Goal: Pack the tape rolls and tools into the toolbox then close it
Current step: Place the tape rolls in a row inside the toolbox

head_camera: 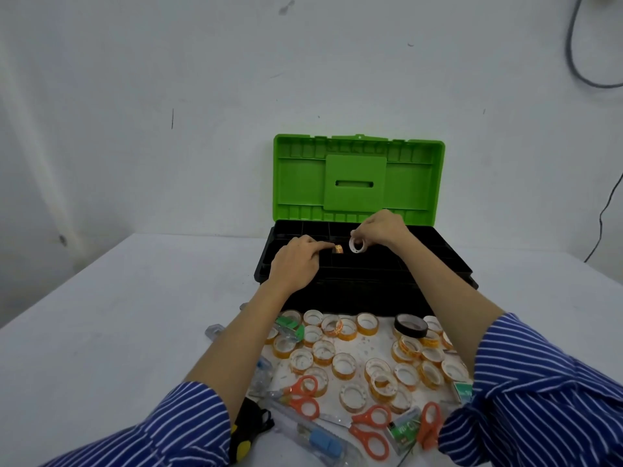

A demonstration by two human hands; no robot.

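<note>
The toolbox (448, 264) stands open on the table, its green lid (296, 176) upright against the wall, its black tray divided into compartments. My left hand (296, 264) is over the tray's left part and pinches a small orange-edged tape roll (338, 249) at its fingertips. My right hand (381, 229) holds a white-cored tape roll (356, 246) upright just to the right of it, over the tray's middle. Several tape rolls (344, 364) lie loose in front of the box, with a black tape roll (410, 325) and orange-handled scissors (371, 429).
A second pair of orange scissors (303, 396) lies at the left of the pile and a third (429, 429) at the right. Near the front edge lie a blue-tipped cutter (320, 439), a yellow-and-black tool (246, 433) and small green boxes (403, 429). Cables hang on the wall at right.
</note>
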